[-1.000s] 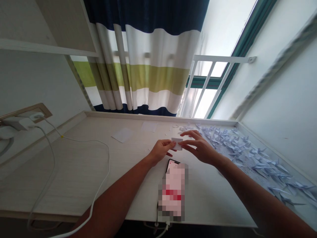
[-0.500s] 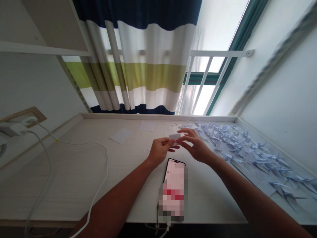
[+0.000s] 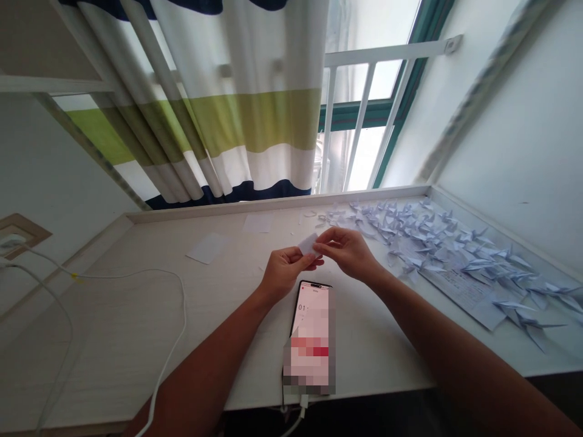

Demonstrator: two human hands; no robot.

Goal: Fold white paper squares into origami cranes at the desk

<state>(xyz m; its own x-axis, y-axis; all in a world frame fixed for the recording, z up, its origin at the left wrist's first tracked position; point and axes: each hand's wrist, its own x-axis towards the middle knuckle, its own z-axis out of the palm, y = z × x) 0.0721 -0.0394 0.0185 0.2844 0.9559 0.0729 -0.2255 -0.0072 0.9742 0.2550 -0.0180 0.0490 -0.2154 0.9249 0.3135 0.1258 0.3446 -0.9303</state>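
Observation:
Between my two hands, above the pale tabletop [image 3: 136, 315], is a small piece of white paper [image 3: 308, 243]. My left hand [image 3: 288, 270] is closed on its lower left side, thumb on top and fingers beneath. On the right side of the paper, my right hand [image 3: 344, 249] pinches the edge between thumb and fingers. Just below the hands lies a phone [image 3: 314, 309] with a lit screen, partly blurred, and a white cable plugged into its lower end.
Many folded white paper cranes [image 3: 410, 224] are spread over the right side, some on a printed sheet [image 3: 460, 297]. Two flat paper pieces [image 3: 207, 247] lie back left. A white cable [image 3: 184, 297] crosses the left side from a wall socket [image 3: 22, 237]. A striped curtain [image 3: 255, 121] hangs behind.
My right fingers, spread over the paper before, have closed into a pinch on it. The paper has turned to a slant. The whole view has shifted and tilted a little.

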